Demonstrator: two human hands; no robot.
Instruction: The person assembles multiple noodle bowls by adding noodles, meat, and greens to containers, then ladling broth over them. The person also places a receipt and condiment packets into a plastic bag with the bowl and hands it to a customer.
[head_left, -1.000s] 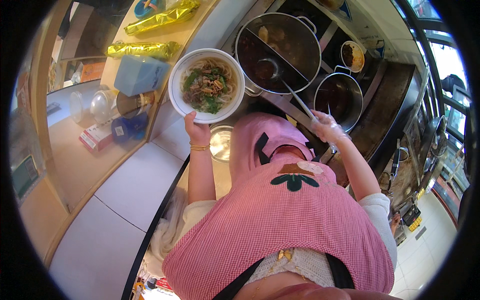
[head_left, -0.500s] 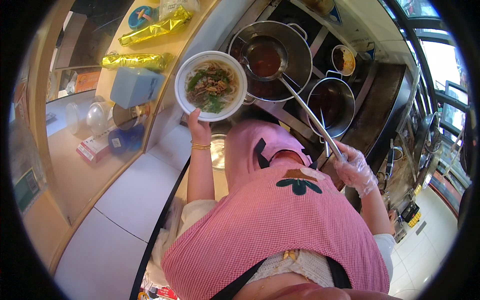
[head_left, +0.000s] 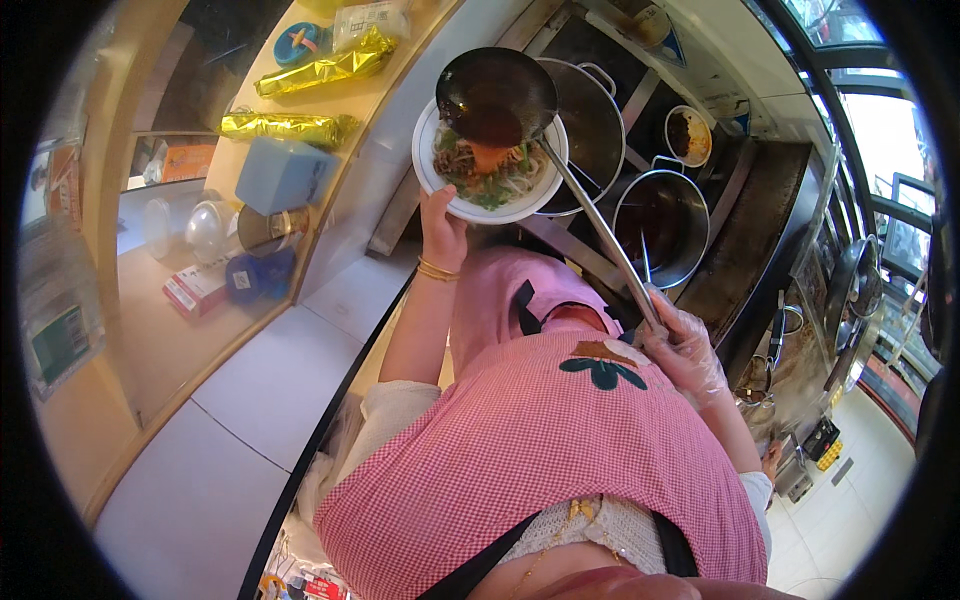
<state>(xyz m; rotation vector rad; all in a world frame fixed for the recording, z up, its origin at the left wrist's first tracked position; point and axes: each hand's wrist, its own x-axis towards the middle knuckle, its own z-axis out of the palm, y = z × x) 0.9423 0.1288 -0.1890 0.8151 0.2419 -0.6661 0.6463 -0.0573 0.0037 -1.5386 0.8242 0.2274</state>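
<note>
My bare left hand (head_left: pixel 443 225) grips the near rim of a white bowl (head_left: pixel 423 160) holding noodles (head_left: pixel 525 183), greens and chopped meat. Above the bowl, a large ladle (head_left: pixel 485 85) is tipped, and reddish broth (head_left: pixel 492 130) comes off its lip onto the noodles. The ladle's head hides the bowl's far side. In a clear plastic glove, my right hand (head_left: pixel 683 345) is closed round the end of the ladle's long metal handle. Just behind the bowl stands a wide metal pot (head_left: pixel 598 105), partly covered by bowl and ladle.
A smaller pot (head_left: pixel 665 225) of dark liquid, with a utensil in it, sits on the stove right of the handle. Beyond it is a small bowl (head_left: pixel 688 136) of red-brown sauce. The left shelf holds gold foil packets (head_left: pixel 290 126), a blue box (head_left: pixel 280 175) and a pink-white carton (head_left: pixel 197 288).
The ladle has risen out of the wide pot and moved left, tipping over the bowl. My left hand has carried the bowl rightward, partly over the pot. My right hand has shifted slightly left.
</note>
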